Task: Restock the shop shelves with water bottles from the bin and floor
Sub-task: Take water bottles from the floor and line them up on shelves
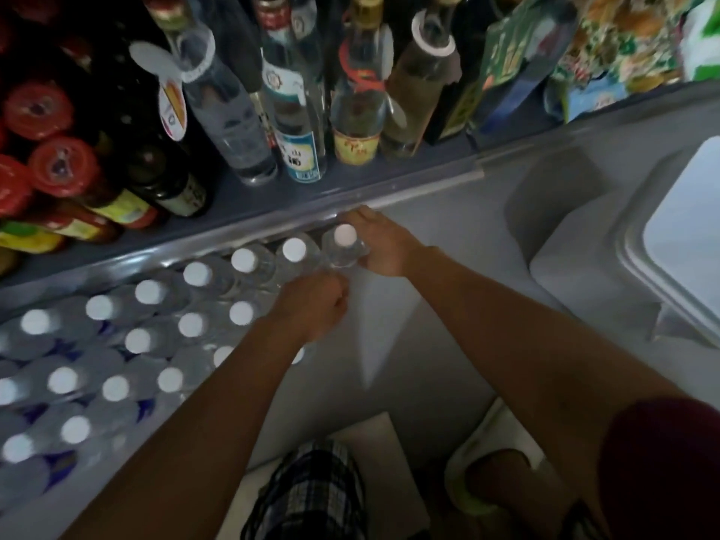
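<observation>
Several clear water bottles with white caps [150, 292] stand in rows on the low grey shelf [389, 317]. My right hand [383, 243] grips one water bottle [345, 245] at the right end of the back row, just under the lip of the shelf above. My left hand [315, 302] is curled at the right end of the second row, over the top of a bottle that it hides; what it holds I cannot make out.
The upper shelf [311, 204] carries glass liquor bottles [300, 122], dark sauce bottles with red caps [62, 165] and snack bags [623, 52]. A grey plastic bin [631, 243] with a white lid stands at the right. My checked shorts and a shoe show below.
</observation>
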Motion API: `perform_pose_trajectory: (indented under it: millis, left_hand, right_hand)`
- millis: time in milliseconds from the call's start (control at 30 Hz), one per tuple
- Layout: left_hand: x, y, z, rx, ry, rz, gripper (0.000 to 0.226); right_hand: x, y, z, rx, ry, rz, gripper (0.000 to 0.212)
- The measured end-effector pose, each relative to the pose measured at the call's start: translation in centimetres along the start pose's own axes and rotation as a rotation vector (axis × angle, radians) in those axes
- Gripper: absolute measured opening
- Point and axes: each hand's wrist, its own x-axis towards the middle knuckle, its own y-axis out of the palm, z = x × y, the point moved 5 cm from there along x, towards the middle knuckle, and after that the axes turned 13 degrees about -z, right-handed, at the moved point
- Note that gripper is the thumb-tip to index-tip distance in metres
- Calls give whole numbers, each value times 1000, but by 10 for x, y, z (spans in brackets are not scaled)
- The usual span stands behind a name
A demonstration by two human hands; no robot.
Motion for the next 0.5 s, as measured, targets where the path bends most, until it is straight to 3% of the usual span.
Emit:
perform_pose_trajectory:
  millis: [267,400,500]
  left_hand:
    - [5,10,0,12,17,-14,24]
    - [4,7,-2,16,22,-5,26]
    - [1,-2,-4,13,31,-7,24]
  right_hand:
    - [5,3,-1,10,-102,-32,79]
    - [-3,1,-4,78,-30,-65,64]
    - [-14,-12,-7,158,36,-97,69]
